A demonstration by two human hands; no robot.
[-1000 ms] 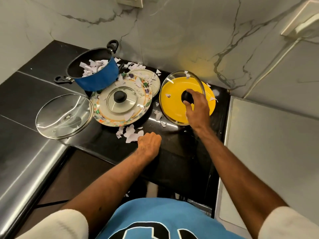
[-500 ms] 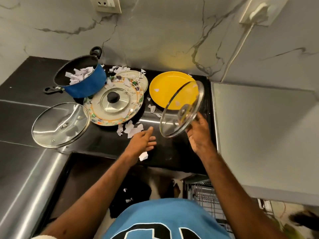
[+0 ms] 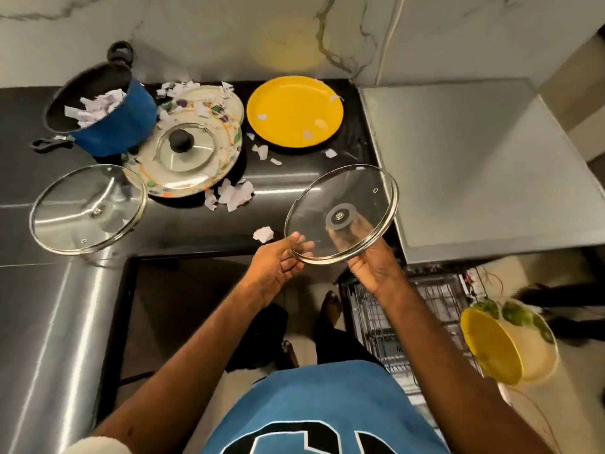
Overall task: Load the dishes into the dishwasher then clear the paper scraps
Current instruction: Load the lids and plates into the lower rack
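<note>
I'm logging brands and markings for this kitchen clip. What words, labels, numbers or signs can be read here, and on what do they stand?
No text here can be read in full.
Blue shirt: large black-and-white print, cut off by the bottom edge of the picture, so it is unreadable.
Blue pot, the glass lid being held, and the yellow plate on the counter: no label or marking is visible.

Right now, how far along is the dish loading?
Barely started. A yellow plate and a green-patterned dish already appear to stand in the wire dishwasher rack. In hand: the right hand holds a clear glass lid, the left hand touching its rim. Left on the black counter: blue pot, second yellow plate, floral plate, small knobbed lid, another glass lid, white paper scraps.
</note>
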